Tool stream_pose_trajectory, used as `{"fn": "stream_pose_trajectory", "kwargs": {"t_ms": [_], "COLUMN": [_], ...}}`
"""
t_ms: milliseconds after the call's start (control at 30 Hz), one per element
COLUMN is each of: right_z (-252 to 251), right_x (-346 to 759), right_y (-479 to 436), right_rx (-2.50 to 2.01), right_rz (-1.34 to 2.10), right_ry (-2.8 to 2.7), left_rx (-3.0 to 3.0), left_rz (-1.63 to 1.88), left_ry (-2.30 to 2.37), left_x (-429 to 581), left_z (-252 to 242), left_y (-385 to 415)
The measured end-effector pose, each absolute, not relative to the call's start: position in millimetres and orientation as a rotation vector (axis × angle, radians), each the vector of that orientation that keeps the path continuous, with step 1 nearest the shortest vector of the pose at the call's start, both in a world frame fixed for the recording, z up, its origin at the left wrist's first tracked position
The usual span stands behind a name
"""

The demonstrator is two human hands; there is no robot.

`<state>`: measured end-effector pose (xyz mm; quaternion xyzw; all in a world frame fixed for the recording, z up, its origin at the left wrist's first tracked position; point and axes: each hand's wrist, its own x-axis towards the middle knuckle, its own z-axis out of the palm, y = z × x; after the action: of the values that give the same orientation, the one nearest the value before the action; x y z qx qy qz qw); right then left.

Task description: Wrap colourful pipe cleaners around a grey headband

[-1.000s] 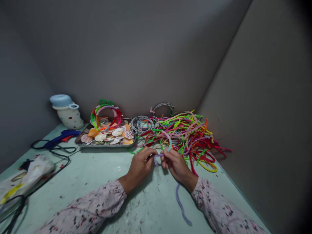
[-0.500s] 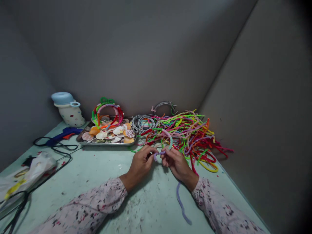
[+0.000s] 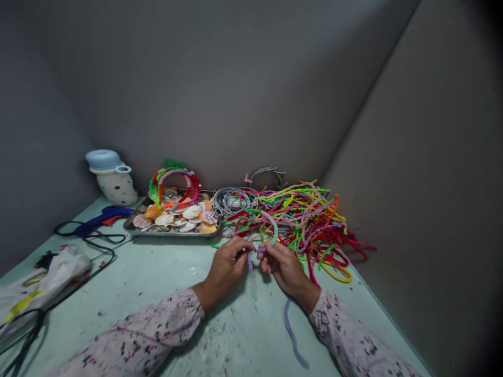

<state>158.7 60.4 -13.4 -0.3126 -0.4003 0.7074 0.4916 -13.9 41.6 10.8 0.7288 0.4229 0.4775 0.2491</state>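
Observation:
Over the middle of the table my left hand [image 3: 230,265] and my right hand [image 3: 286,266] face each other, both closed in a pinch. Between their fingertips runs a purple pipe cleaner [image 3: 250,261], its short end hanging down by my left fingers. It is wound at the end of a curved headband [image 3: 270,219] wrapped in red, green, pink and mint fuzzy stems. My right fingers grip the headband just below its mint stretch. A second purple pipe cleaner [image 3: 293,335] lies on the table under my right wrist, its upper end hidden.
Behind my hands spreads a heap of coloured pipe cleaners [image 3: 298,209], beside grey wire hoops [image 3: 234,200]. A metal tray [image 3: 173,234] holds seashells and finished headbands [image 3: 194,183]. Leftward are a bottle [image 3: 113,183], a blue glue gun [image 3: 96,219], a black cable [image 3: 88,277] and a plastic bag [image 3: 65,267].
The short purple end by my left fingers has turned from a curl to hanging straighter down. Both hands stay in nearly the same place; the view has shifted slightly.

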Motion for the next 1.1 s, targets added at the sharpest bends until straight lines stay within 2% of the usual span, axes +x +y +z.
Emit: {"fn": "stream_pose_trajectory", "kwargs": {"t_ms": [800, 1000, 1100], "right_z": [-7.8, -8.9, -9.0], "right_x": [157.8, 157.2, 157.0], "right_y": [57.4, 60.1, 61.1], "right_rx": [-0.773, -0.773, -0.786], "right_rz": [1.698, 1.645, 1.608], "right_ry": [-0.93, -0.886, -0.867], "left_rx": [2.093, 1.914, 1.724], "left_rz": [1.386, 1.553, 1.492], "left_ry": [1.131, 1.356, 1.344], "left_x": [-13.7, -12.7, -14.2], "left_z": [8.1, 12.6, 10.0], "left_y": [40.6, 37.9, 43.6]}}
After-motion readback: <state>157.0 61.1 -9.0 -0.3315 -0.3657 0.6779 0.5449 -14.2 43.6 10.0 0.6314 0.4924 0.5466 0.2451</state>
